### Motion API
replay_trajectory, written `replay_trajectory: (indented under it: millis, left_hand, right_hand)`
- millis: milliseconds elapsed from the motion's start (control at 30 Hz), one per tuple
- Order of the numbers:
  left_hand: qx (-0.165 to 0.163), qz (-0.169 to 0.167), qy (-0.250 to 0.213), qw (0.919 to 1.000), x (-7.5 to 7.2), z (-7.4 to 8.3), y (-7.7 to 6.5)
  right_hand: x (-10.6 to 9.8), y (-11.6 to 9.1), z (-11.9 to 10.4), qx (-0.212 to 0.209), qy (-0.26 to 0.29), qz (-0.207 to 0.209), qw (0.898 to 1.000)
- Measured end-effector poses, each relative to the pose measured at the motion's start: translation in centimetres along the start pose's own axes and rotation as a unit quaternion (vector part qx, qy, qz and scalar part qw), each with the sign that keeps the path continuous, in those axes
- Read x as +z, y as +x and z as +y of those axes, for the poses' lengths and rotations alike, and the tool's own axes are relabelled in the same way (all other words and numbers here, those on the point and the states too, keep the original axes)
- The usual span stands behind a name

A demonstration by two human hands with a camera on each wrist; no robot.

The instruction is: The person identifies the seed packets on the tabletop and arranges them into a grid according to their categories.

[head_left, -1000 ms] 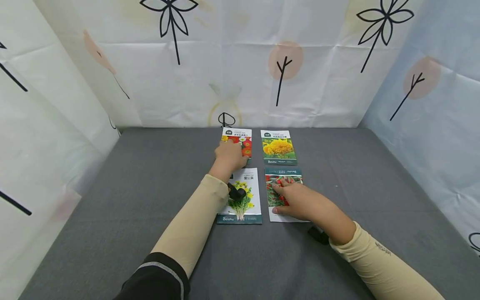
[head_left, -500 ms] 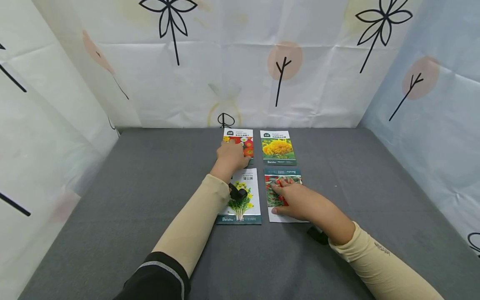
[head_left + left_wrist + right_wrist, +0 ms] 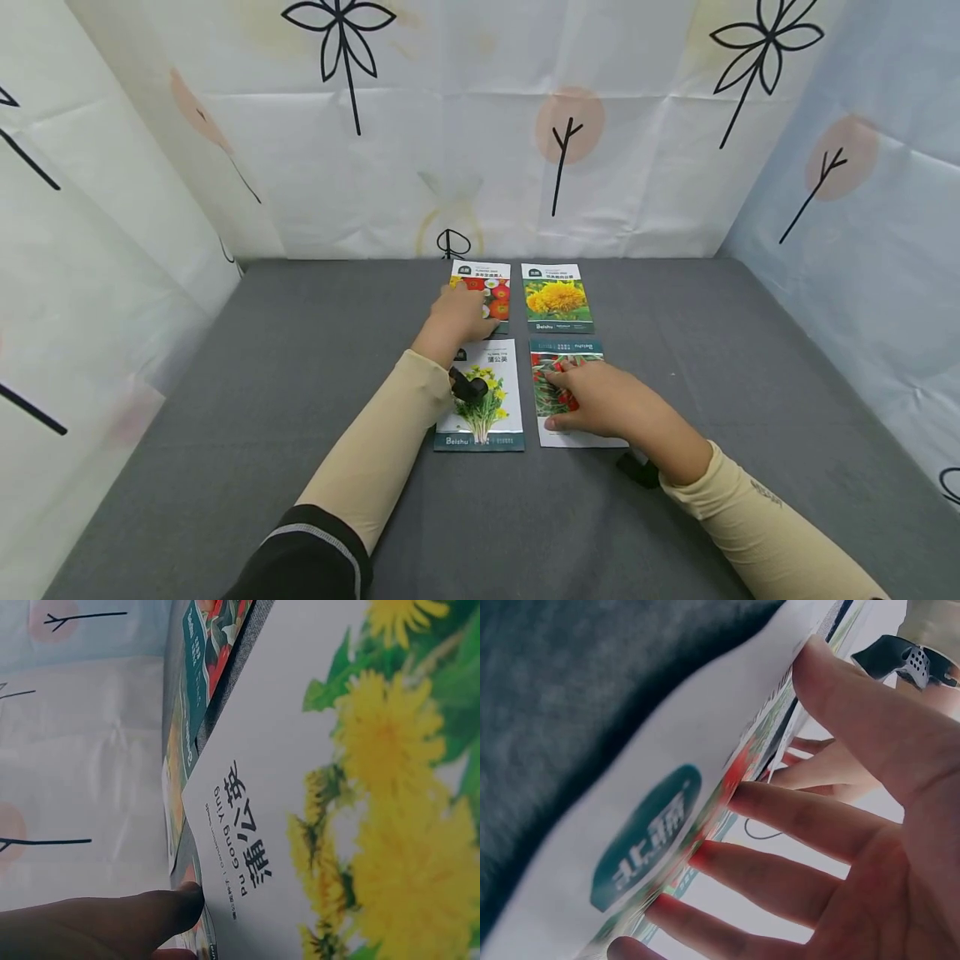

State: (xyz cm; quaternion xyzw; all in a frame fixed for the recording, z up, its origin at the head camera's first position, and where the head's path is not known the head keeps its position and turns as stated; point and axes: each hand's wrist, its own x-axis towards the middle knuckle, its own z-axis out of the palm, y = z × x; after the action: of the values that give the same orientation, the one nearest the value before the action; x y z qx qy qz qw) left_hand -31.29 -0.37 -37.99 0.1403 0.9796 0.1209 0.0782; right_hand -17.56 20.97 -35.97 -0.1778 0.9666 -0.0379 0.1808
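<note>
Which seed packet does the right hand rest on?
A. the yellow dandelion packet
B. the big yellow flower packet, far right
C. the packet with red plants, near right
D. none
C: the right hand lies flat on the red-plant packet, fingers straight.

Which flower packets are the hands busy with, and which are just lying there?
In hand:
- red flower packet, under the left hand
- red-picture packet, under the right hand

Lying about:
- orange flower packet
- dandelion packet
</note>
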Motion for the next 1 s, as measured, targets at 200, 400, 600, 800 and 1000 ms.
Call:
replay_trajectory:
  millis: [200,400,600,800,1000]
  left_hand:
    - [-0.001,-0.003,-0.007,1.0,-0.1,-0.08,-0.01]
    - [-0.006,-0.013,-0.003,0.9999,0.04,-0.05,-0.11]
    - [-0.005,-0.017,-0.006,0.9998,0.27,-0.04,-0.45]
    - [0.002,-0.003,0.003,1.0,0.53,-0.12,-0.65]
    - [0.017,0.004,0.025,0.9995,0.6,-0.33,-0.63]
  right_hand:
    - [-0.15,-0.06,-0.01,0.0,0.002,0.003,1.0]
    - [-0.12,-0.22,-0.06,0.009,-0.005,0.008,1.0]
    - [0.04,-0.22,-0.16,0.013,-0.006,0.025,1.0]
    - [0.15,-0.21,-0.24,0.009,-0.007,0.045,0.999]
    - [0.07,-0.19,-0.2,0.002,-0.036,0.066,0.997]
